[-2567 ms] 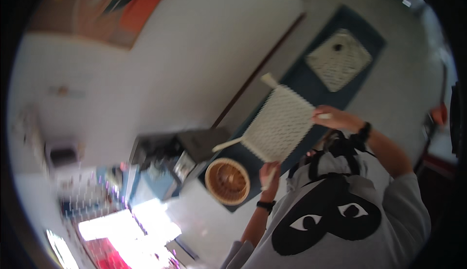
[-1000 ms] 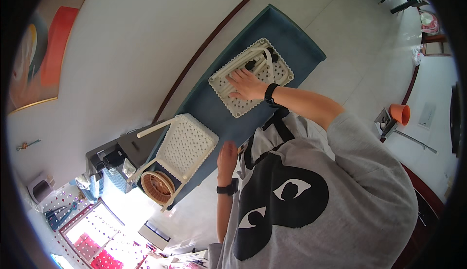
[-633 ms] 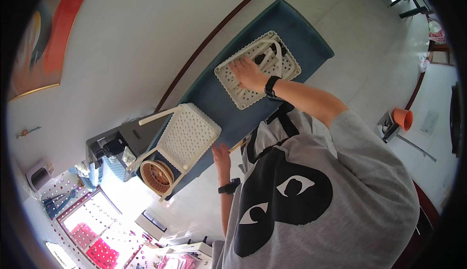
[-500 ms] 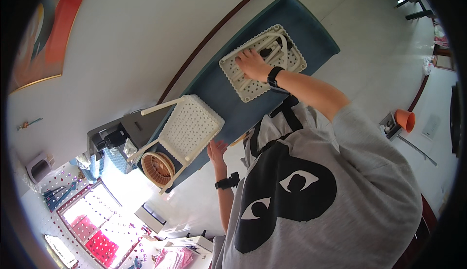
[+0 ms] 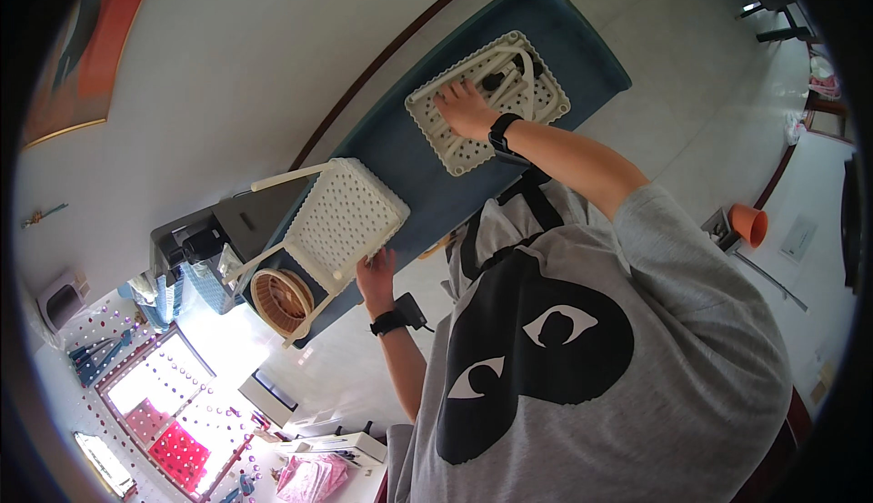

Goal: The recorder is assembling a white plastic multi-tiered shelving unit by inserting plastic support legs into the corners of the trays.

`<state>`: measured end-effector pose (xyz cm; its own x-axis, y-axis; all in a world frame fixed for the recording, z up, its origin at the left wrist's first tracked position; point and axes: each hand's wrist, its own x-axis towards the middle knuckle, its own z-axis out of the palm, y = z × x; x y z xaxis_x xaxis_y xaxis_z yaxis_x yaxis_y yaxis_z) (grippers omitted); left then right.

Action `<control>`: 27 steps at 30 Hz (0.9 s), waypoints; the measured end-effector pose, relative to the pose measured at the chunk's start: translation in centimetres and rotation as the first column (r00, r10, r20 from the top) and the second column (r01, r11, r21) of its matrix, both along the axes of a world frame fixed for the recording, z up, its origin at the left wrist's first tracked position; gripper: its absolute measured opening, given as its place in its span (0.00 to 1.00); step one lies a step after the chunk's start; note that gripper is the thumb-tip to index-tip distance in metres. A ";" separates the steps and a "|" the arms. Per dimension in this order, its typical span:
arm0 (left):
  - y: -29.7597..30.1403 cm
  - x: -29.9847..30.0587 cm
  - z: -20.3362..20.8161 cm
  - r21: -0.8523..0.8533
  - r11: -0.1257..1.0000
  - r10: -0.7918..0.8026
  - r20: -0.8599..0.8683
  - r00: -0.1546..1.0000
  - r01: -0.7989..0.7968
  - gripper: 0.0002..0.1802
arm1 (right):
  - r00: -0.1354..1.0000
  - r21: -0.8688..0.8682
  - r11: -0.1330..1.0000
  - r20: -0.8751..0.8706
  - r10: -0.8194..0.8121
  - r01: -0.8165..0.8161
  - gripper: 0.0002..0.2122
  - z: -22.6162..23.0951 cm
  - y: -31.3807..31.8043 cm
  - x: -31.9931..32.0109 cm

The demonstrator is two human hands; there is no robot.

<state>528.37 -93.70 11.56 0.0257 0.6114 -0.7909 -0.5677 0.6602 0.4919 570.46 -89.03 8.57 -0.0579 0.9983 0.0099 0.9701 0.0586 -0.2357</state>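
Two cream perforated plastic shelf trays lie on a dark blue-green table [image 5: 414, 162]. My right hand [image 5: 466, 112] rests in the farther tray [image 5: 473, 162], fingers spread over pale tubes [image 5: 527, 85] and black fittings [image 5: 493, 82]. Whether it touches a tube or only the tray floor is hard to see. At the near rim of the left tray [image 5: 344, 216], beside a corner, my left hand [image 5: 376, 283] has its fingers apart, fingertips against the edge. Pale legs [image 5: 291, 176] stick out from that tray's corners.
A round wicker basket [image 5: 282, 303] stands at the table's left end, beside a tray leg. Beyond it is a grey cabinet [image 5: 264, 216] with a black device [image 5: 198, 244]. A wall runs along the table's far side. An orange bin [image 5: 748, 226] stands at the right.
My left hand has moved up and left onto the left tray's rim. My right hand stays in the farther tray. The whole view has shifted slightly.
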 end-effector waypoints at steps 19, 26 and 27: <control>-5.2 -0.8 4.3 0.233 0.964 -0.146 0.053 0.988 0.130 0.19 | 0.997 -0.216 0.976 0.054 0.046 -0.033 0.26 2.0 0.9 -0.1; -9.6 -3.1 11.5 0.245 0.954 0.213 -0.135 0.968 -0.176 0.18 | 0.991 -0.156 0.979 -0.012 0.133 -0.134 0.16 0.9 1.4 1.6; -10.6 -4.4 11.3 0.250 0.946 0.245 -0.134 0.960 -0.207 0.18 | 0.984 -0.101 0.980 -0.065 0.166 -0.172 0.15 1.3 1.6 1.4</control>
<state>523.98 -104.33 22.86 -0.2503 0.7526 -0.6091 -0.5889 0.3810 0.7127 571.86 -87.42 9.88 -0.2281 0.9697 -0.0874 0.9335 0.1923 -0.3028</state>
